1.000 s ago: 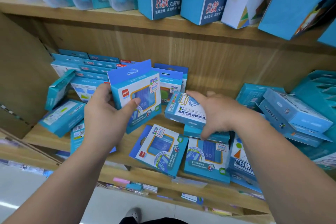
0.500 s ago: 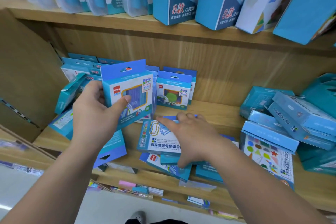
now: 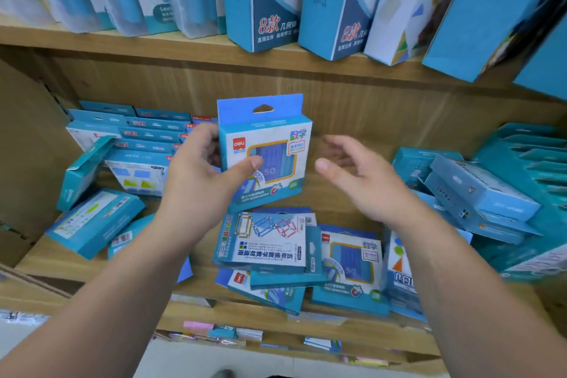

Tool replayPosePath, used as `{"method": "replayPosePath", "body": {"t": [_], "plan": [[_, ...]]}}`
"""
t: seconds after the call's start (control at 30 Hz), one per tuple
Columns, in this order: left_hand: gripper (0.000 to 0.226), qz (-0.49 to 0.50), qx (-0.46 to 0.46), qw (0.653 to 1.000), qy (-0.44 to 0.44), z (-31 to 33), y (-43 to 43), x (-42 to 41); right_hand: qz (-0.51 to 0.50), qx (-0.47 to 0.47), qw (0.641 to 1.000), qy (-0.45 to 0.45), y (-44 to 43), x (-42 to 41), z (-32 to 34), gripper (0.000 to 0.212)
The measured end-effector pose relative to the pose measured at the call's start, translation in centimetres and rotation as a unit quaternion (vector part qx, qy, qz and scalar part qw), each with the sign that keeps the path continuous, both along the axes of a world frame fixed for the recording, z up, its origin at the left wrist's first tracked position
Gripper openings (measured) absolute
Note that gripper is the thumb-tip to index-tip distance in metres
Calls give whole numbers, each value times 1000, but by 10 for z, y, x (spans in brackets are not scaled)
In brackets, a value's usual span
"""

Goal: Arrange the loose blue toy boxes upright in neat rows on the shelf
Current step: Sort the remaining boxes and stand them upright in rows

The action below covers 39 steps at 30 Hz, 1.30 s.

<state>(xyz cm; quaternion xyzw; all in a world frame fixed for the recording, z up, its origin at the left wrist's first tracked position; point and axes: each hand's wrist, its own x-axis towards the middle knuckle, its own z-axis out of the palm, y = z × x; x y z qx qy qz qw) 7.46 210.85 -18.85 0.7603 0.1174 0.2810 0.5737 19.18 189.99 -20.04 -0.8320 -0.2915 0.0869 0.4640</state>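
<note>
1. Gripping one blue toy box upright: left hand, thumb across the front, fingers behind its left edge. The box is held in the air above the middle of the shelf, hang-tab up.
2. Right hand: fingers loosely spread, empty, just beside the box's right edge, not touching it.
3. Done so far: standing rows at the back left corner, tabs up, several deep.
4. Not done: flat heap at the front edge, centre, directly below the held box; boxes overlap and lie askew.
5. Left end, in front of the rows: tipped boxes, leaning or lying flat.
6. Right end: jumbled pile, stacked at angles.
7. Judgement: early to middle. One corner is in order; most loose stock is unsorted, and the held box has no slot yet.
</note>
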Motion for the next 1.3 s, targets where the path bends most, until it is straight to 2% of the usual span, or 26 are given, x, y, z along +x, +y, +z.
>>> {"method": "replayPosePath", "body": {"t": [0.1,0.2,0.27,0.33,0.4,0.47,0.57,0.7,0.83,0.9,1.03,1.17,1.3], "plan": [[32,-99,-34,994,8,1,-21,23,-17,76,997,-24,-7,11,15,42],[31,-142,-39,988,50,-7,-35,52,-46,138,989,12,-20,24,11,30],[32,-139,17,987,74,-15,-38,71,-67,120,990,26,-35,36,5,33],[37,-104,135,980,102,-19,-36,86,-91,57,994,8,-51,49,-2,38],[44,-46,288,948,127,-24,-31,94,-116,-14,993,-17,-62,61,-8,39],[46,-7,393,910,133,-28,-26,98,-146,-93,984,-34,-66,70,-11,38],[42,1,484,861,155,-40,-21,103,-169,-191,966,-41,-61,79,-13,36],[39,11,578,787,214,-41,-15,113,-159,-231,960,-20,-44,91,-22,31],[22,-7,630,729,267,-36,-12,121,-203,-274,939,-42,-30,99,-29,31],[18,-7,638,722,265,-39,-9,126,-234,-315,917,-67,-24,98,-26,36],[18,-13,615,749,246,-47,-2,135,-255,-380,886,-71,-16,94,-22,48],[15,-19,608,763,219,-52,1,138,-260,-346,901,-24,-6,98,-28,45],[14,-35,600,774,200,-55,5,141,-256,-341,904,-25,5,98,-31,45]]}}
